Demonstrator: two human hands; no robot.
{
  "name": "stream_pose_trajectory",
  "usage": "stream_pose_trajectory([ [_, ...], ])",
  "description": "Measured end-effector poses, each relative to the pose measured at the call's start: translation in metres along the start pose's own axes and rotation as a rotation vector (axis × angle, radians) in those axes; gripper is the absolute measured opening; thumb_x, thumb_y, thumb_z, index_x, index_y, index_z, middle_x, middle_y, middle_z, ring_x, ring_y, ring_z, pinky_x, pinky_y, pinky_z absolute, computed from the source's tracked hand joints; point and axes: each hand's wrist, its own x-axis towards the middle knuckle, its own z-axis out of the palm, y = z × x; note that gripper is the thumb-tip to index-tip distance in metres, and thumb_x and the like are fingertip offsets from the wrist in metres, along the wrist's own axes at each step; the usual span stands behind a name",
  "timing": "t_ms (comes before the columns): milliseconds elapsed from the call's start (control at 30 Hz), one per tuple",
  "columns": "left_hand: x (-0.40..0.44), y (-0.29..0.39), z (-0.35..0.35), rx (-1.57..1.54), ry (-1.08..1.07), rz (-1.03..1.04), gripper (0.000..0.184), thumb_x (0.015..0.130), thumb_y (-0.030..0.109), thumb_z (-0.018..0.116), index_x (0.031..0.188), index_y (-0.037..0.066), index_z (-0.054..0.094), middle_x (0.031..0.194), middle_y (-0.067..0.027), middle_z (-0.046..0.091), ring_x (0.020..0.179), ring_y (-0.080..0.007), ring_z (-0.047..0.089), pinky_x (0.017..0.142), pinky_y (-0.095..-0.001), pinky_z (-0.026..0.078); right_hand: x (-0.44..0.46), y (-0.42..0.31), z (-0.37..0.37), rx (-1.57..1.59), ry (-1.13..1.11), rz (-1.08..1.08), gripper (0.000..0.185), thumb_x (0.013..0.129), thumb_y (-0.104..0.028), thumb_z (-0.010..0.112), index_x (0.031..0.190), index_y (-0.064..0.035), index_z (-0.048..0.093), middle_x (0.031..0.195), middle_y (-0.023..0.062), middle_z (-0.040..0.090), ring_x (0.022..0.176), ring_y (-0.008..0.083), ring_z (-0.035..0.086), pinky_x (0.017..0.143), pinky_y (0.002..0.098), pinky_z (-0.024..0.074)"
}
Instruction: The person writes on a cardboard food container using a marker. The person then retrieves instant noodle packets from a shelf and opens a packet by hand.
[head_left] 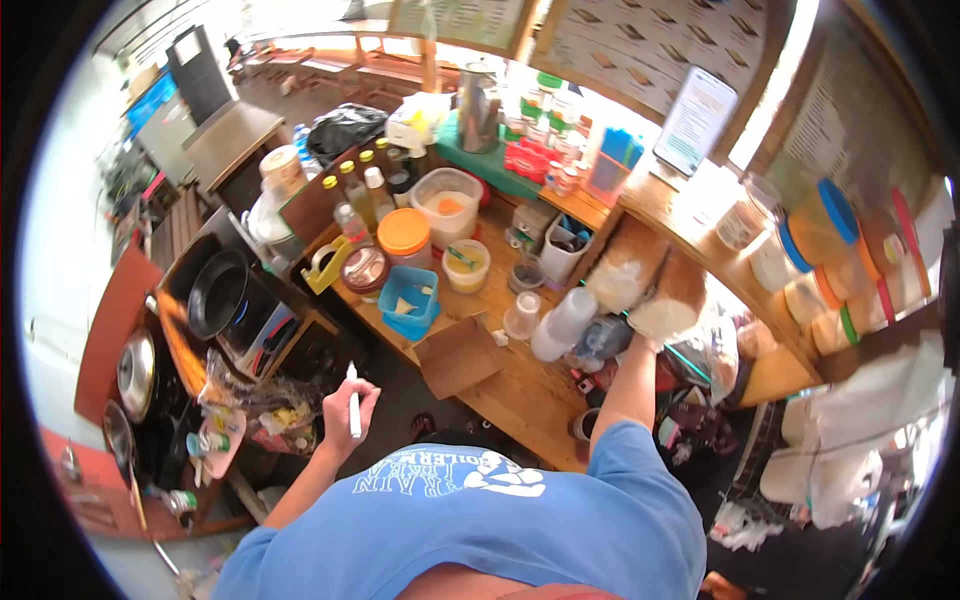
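Observation:
My left hand (pixel 350 407) is closed around a white marker (pixel 354 400), held upright over the gap left of the wooden table (pixel 540 400). My right hand (pixel 648 338) reaches to the table's right part, at the lower end of a bagged loaf of bread (pixel 675 297); its fingers are mostly hidden there, so its grip cannot be made out. Beside it lie another bagged loaf (pixel 628 262) and a stack of clear plastic cups (pixel 563 325). A brown sheet (pixel 461 357) rests at the table's front edge.
A blue container (pixel 409 302), an orange-lidded tub (pixel 404 238) and several bottles (pixel 355 190) stand on the table's left. A phone (pixel 695 120) leans on the shelf above. Frying pans (pixel 219 294) are at the left. Lidded jars (pixel 820 225) line the right.

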Motion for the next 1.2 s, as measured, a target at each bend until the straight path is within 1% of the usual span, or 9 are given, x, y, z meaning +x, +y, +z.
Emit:
stream_pose_trajectory([
  [233,-0.010,-0.014,-0.016,0.022,-0.040,-0.087,0.013,0.089,0.000,0.072,0.086,0.002,0.059,0.077,-0.0108,0.069,0.069,-0.0186,0.068,0.065,-0.0291,0.052,-0.001,0.002,0.001,0.065,0.024,-0.020,0.046,0.096,-0.025,0.059,0.137,-0.0055,0.050,0.128,0.0141,0.062,0.113,0.0281,0.063,0.098,0.0400,0.0517],
  [533,0.004,-0.013,0.001,-0.047,-0.147,-0.068,0.014,0.089,-0.002,0.071,0.086,0.002,0.058,0.077,-0.0096,0.068,0.067,-0.0163,0.066,0.064,-0.0283,0.051,-0.012,0.016,0.019,0.093,-0.048,0.012,0.044,0.096,-0.023,0.058,0.136,-0.0050,0.051,0.128,0.0141,0.062,0.112,0.0283,0.064,0.097,0.0401,0.0522],
  [600,0.011,-0.008,0.003,-0.018,-0.137,0.033,0.014,0.089,-0.002,0.071,0.086,0.002,0.058,0.078,-0.0093,0.068,0.067,-0.0150,0.065,0.063,-0.0274,0.050,-0.012,0.012,0.018,0.099,-0.051,0.014,0.044,0.096,-0.023,0.058,0.136,-0.0049,0.051,0.128,0.0141,0.062,0.112,0.0283,0.064,0.097,0.0402,0.0524],
  [633,0.012,-0.008,0.002,-0.016,-0.133,0.036,0.014,0.090,-0.002,0.071,0.086,0.002,0.058,0.079,-0.0089,0.068,0.068,-0.0143,0.065,0.064,-0.0273,0.051,-0.013,0.010,0.018,0.102,-0.053,0.014,0.044,0.096,-0.023,0.058,0.136,-0.0049,0.051,0.128,0.0141,0.062,0.112,0.0284,0.064,0.097,0.0402,0.0524],
  [767,0.005,-0.009,-0.005,-0.028,-0.120,-0.051,0.012,0.090,-0.001,0.070,0.087,0.002,0.059,0.079,-0.0091,0.068,0.070,-0.0151,0.066,0.066,-0.0279,0.051,-0.020,0.011,0.017,0.109,-0.068,0.005,0.043,0.097,-0.022,0.058,0.135,-0.0046,0.052,0.128,0.0141,0.062,0.111,0.0284,0.064,0.096,0.0402,0.0527],
  [933,-0.005,-0.016,-0.002,-0.051,-0.091,-0.061,0.012,0.090,-0.001,0.070,0.088,0.001,0.059,0.079,-0.0096,0.068,0.072,-0.0156,0.066,0.068,-0.0282,0.052,-0.032,0.006,0.006,0.131,-0.081,-0.021,0.042,0.097,-0.021,0.057,0.135,-0.0044,0.052,0.127,0.0141,0.062,0.111,0.0286,0.064,0.096,0.0403,0.0530],
  [1000,-0.005,-0.014,-0.003,-0.055,-0.112,-0.099,0.011,0.091,-0.001,0.070,0.089,0.002,0.059,0.084,-0.0082,0.068,0.076,-0.0147,0.065,0.072,-0.0280,0.052,-0.041,0.002,-0.001,0.143,-0.095,-0.033,0.041,0.097,-0.021,0.057,0.135,-0.0042,0.053,0.127,0.0141,0.062,0.111,0.0286,0.064,0.095,0.0404,0.0532],
  [1167,-0.004,-0.018,-0.002,-0.069,-0.057,-0.074,0.011,0.090,-0.001,0.070,0.089,0.002,0.059,0.081,-0.0096,0.070,0.072,-0.0171,0.067,0.069,-0.0282,0.052,-0.063,0.007,-0.024,0.170,-0.118,-0.061,0.040,0.097,-0.020,0.057,0.134,-0.0040,0.053,0.127,0.0141,0.062,0.110,0.0287,0.065,0.095,0.0404,0.0535],
  [1200,-0.004,-0.017,-0.002,-0.065,-0.052,-0.068,0.011,0.091,-0.001,0.070,0.090,0.002,0.059,0.081,-0.0096,0.070,0.072,-0.0168,0.067,0.069,-0.0281,0.052,-0.062,0.009,-0.025,0.187,-0.095,-0.061,0.040,0.097,-0.019,0.056,0.134,-0.0044,0.053,0.128,0.0144,0.062,0.109,0.0295,0.065,0.093,0.0426,0.0542],
])
